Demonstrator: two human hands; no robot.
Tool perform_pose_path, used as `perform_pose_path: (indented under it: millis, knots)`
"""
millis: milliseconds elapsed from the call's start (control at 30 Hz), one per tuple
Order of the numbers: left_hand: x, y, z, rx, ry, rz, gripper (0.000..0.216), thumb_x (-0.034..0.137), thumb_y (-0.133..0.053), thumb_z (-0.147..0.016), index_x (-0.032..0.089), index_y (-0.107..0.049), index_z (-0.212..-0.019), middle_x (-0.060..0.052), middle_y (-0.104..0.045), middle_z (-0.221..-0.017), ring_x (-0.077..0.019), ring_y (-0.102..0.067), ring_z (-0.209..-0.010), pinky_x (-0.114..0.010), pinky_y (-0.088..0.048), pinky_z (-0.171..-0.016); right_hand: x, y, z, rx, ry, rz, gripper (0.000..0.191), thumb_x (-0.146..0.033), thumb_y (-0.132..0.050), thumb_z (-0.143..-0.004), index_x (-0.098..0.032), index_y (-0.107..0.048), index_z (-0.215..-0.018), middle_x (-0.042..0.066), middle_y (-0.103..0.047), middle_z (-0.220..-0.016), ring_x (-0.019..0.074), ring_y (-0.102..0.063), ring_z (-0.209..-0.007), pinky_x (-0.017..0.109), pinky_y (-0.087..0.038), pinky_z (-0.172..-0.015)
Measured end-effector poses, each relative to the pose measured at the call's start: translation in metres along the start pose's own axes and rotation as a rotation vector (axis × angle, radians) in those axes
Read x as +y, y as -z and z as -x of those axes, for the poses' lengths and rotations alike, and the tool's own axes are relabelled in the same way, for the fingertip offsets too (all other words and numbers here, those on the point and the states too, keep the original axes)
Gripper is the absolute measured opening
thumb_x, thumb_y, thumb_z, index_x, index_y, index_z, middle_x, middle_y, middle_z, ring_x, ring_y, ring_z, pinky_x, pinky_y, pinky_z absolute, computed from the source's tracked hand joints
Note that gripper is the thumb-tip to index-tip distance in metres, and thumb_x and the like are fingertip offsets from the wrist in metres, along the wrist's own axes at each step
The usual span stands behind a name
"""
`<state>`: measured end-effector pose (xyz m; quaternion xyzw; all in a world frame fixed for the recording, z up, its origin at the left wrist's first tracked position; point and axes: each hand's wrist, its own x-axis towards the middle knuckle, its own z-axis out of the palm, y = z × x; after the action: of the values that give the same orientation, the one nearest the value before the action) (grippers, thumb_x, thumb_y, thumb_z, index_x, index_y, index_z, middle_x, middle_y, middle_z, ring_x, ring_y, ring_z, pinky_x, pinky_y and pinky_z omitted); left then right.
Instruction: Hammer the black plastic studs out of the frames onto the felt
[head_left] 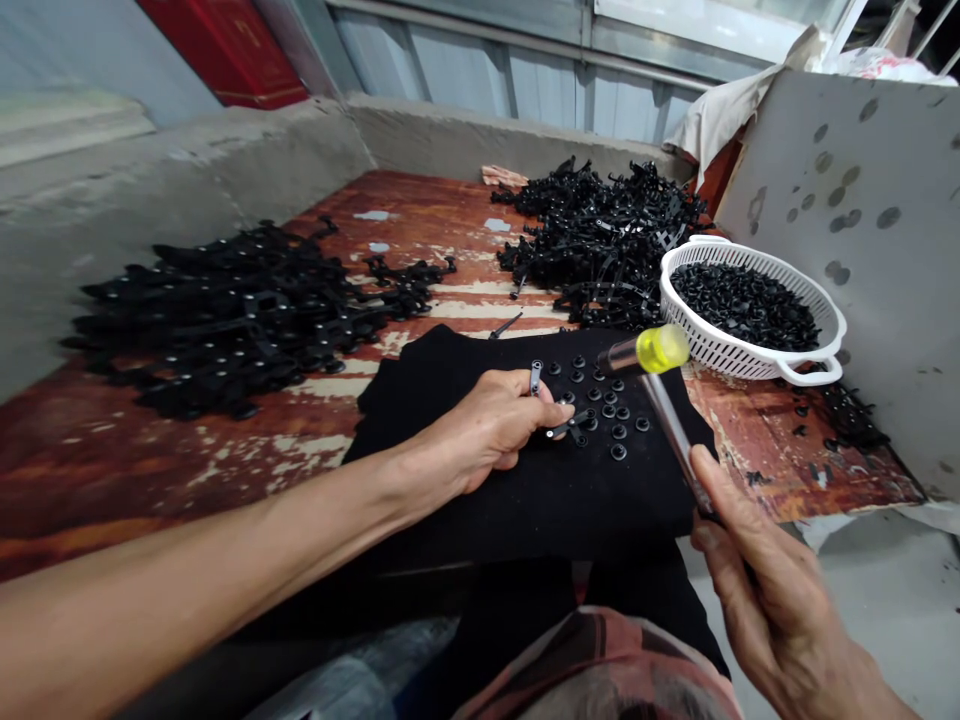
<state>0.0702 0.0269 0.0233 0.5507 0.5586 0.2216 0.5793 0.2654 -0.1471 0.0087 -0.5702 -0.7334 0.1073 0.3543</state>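
Observation:
My left hand (pixel 491 425) rests on a black cloth (pixel 525 480), fingers pinched on a small black plastic bracket (pixel 561 427). Several small black round caps (pixel 607 405) lie on the cloth just right of those fingers. My right hand (pixel 757 590) grips the metal handle of a small hammer (pixel 660 365) with a yellow-green head. The hammer head hangs a little above the caps, apart from them.
A white plastic basket (pixel 814 365) full of black caps stands at the right. Piles of black plastic parts lie at the left (pixel 225 320) and at the back (pixel 600 235) of the worn red tabletop (pixel 150 470). A grey spotted board (pixel 885 250) leans on the right.

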Motion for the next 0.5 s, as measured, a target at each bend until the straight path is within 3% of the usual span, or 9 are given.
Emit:
perform_pose_path:
  millis: [100,167,300,433,500]
  knots:
    - [0.0051,-0.0029,0.0023,0.019,0.023,-0.005,0.025,0.024,-0.071,-0.067,0.021,-0.046,-0.062,0.010,-0.029,-0.046,-0.0027,-0.017,-0.036,-0.017,-0.009,-0.036,0.0021,-0.0008,-0.0013,-0.135,-0.015,0.095,0.066,-0.005,-0.037,-0.094,-0.023,-0.028,-0.157,0.008,-0.069,-0.087,0.0208,-0.070,-0.065,0.030,-0.061,-0.056]
    - [0.0089,-0.0048,0.0039,0.046,0.051,-0.003,0.026,0.021,-0.071,-0.066,0.021,-0.045,-0.060,0.010,-0.028,-0.045,-0.0027,-0.016,-0.036,-0.017,-0.009,-0.036,0.0014,0.0004,-0.0016,-0.136,-0.016,0.089,0.065,-0.006,-0.037,-0.094,-0.024,-0.027,-0.156,0.004,-0.064,-0.077,0.0192,-0.065,-0.058,0.029,-0.059,-0.052]
    - [0.0075,-0.0035,0.0025,0.037,0.048,-0.010,0.026,0.022,-0.071,-0.067,0.020,-0.047,-0.059,0.010,-0.028,-0.043,-0.0031,-0.017,-0.035,-0.018,-0.010,-0.036,-0.0003,0.0021,-0.0012,-0.034,0.000,0.064,0.075,-0.003,-0.037,-0.095,-0.031,-0.012,-0.159,0.004,-0.064,-0.082,0.0183,-0.065,-0.062,0.026,-0.058,-0.053]
    - [0.0049,-0.0022,0.0002,0.022,0.028,-0.017,0.025,0.023,-0.073,-0.066,0.020,-0.048,-0.061,0.009,-0.032,-0.045,-0.0028,-0.018,-0.034,-0.017,-0.009,-0.035,0.0009,0.0017,-0.0020,-0.172,-0.002,0.116,0.069,-0.004,-0.036,-0.093,-0.025,-0.023,-0.158,0.005,-0.064,-0.079,0.0193,-0.064,-0.056,0.029,-0.059,-0.050]
    - [0.0076,-0.0040,0.0014,0.045,0.076,-0.004,0.026,0.020,-0.071,-0.067,0.020,-0.047,-0.060,0.010,-0.029,-0.043,-0.0026,-0.016,-0.034,-0.017,-0.009,-0.034,-0.0008,0.0037,-0.0018,-0.138,-0.016,0.049,0.067,-0.006,-0.037,-0.095,-0.026,-0.024,-0.158,0.006,-0.067,-0.083,0.0194,-0.066,-0.061,0.027,-0.059,-0.052]
